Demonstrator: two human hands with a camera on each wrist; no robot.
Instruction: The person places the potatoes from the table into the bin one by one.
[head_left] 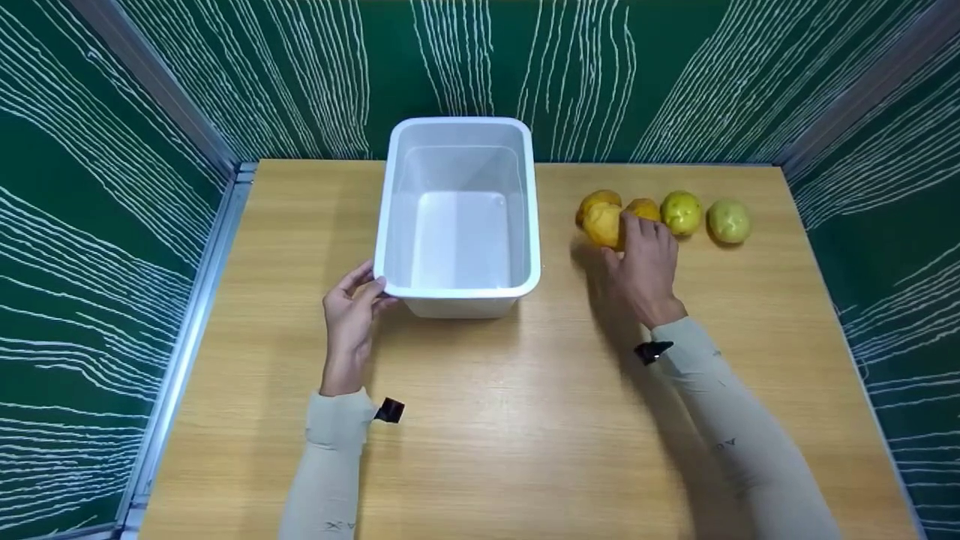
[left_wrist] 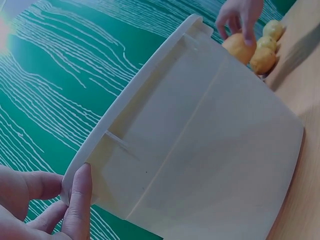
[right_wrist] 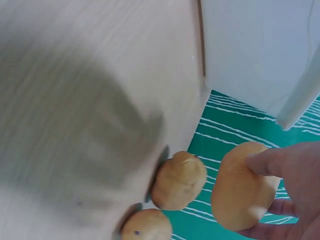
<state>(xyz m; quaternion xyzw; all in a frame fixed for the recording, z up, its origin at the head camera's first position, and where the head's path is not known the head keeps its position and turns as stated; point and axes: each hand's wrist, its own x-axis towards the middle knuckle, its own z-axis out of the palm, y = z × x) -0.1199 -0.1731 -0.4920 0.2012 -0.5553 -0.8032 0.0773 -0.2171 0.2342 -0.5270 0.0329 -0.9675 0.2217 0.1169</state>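
My left hand [head_left: 351, 315] pinches the near-left corner of the rim of a white plastic tub [head_left: 463, 292], thumb on one side and fingers on the other. Deep and upright, the tub shows a bare floor inside. To its right, my right hand [head_left: 646, 262] grips a smooth, rounded yellow-orange fruit [right_wrist: 242, 190], raised off the table. Just beyond the held fruit lies another yellow-orange fruit [head_left: 598, 199]. A third orange one [head_left: 643, 208] is partly hidden by the right fingers. Further right sit a yellow-green fruit [head_left: 681, 213] and a pale green fruit [head_left: 728, 221].
All this stands on a wooden table [head_left: 480, 420]. Green walls with white wavy lines [head_left: 457, 60] enclose its back and sides. A metal rail [head_left: 199, 307] runs along the left edge. Each sleeve cuff has a small black device [head_left: 389, 410] on it.
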